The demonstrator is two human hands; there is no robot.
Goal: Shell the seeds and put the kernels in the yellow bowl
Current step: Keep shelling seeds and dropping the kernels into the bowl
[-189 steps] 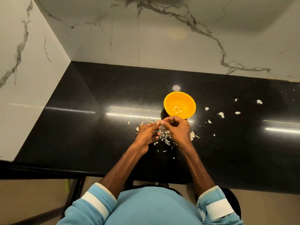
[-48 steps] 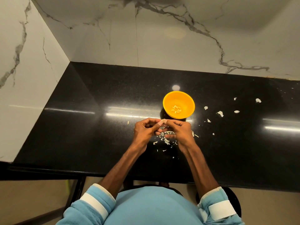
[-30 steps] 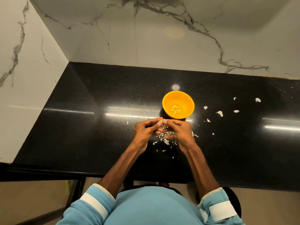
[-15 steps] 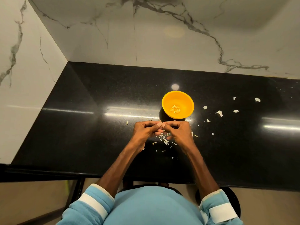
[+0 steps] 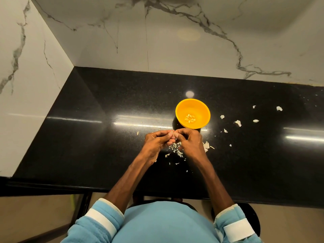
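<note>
A yellow bowl (image 5: 201, 109) stands on the black counter (image 5: 105, 137), with several pale kernels (image 5: 190, 118) at its bottom. Just in front of the bowl my left hand (image 5: 156, 142) and my right hand (image 5: 190, 142) meet fingertip to fingertip, fingers curled, pinching a small seed between them; the seed itself is mostly hidden by the fingertips. Under and between the hands lies a small heap of pale seeds and shell bits (image 5: 176, 149).
Larger white shell scraps (image 5: 238, 122) are scattered on the counter to the right of the bowl. Marble walls close off the back and the left side. The counter's front edge runs just under my forearms.
Both hands stayed together over the heap, working at the seed with only small finger shifts; they sit slightly lower and nearer to the bowl's front rim than a second ago.
</note>
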